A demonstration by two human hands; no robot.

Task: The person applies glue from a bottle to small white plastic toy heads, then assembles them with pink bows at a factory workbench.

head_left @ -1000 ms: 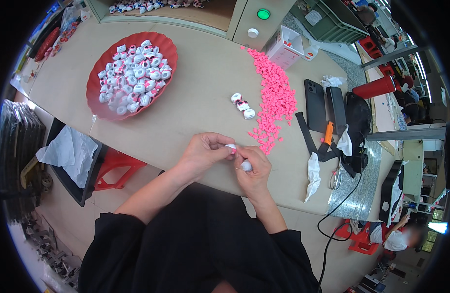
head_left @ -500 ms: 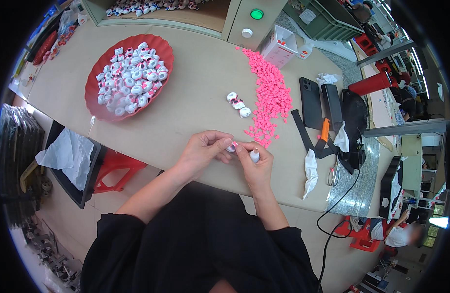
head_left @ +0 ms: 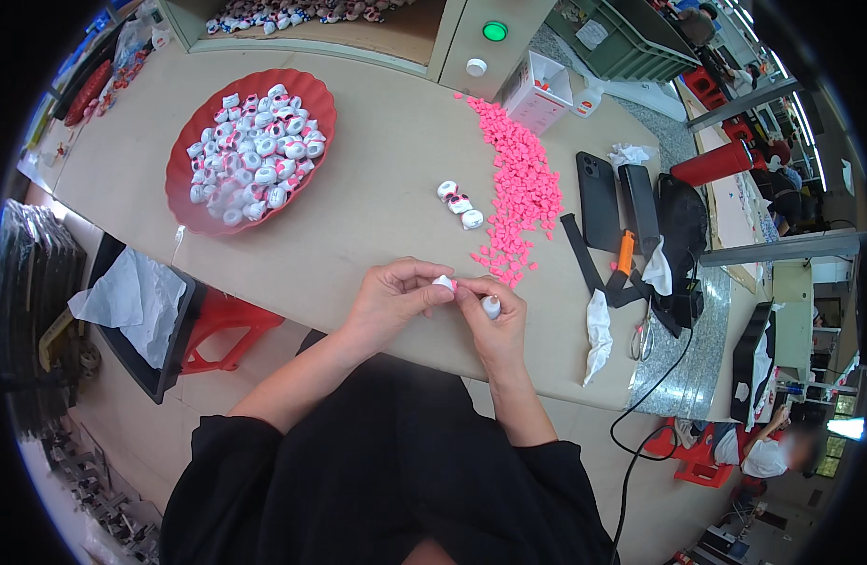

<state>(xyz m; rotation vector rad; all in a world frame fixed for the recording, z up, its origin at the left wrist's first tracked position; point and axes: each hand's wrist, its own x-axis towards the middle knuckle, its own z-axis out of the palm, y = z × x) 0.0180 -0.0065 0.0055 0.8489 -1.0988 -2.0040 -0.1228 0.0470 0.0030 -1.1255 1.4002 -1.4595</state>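
Observation:
My left hand (head_left: pixel 384 303) pinches a small white figurine head (head_left: pixel 443 282) with a bit of pink at its side. My right hand (head_left: pixel 499 331) is closed around a small white bottle with a narrow tip (head_left: pixel 491 307), while its thumb and forefinger meet the head's pink side. Whether they grip a separate pink piece is too small to tell. Beyond my hands, several white heads with dark and pink markings (head_left: pixel 460 204) lie in a short row. To their right spreads a long heap of small pink pieces (head_left: pixel 523 179).
A red scalloped bowl (head_left: pixel 181 193) full of similar heads stands at the left. A white box (head_left: pixel 539 92) and green-lit cabinet (head_left: pixel 457 56) are at the back. Rightward lie a black phone (head_left: pixel 599 202), an orange-handled tool (head_left: pixel 626 252), scissors (head_left: pixel 644 339) and a cable (head_left: pixel 655 384).
The white head has turned in my left fingers, so its dark-marked side no longer shows and a plain white side does. Both hands stay nearly in place.

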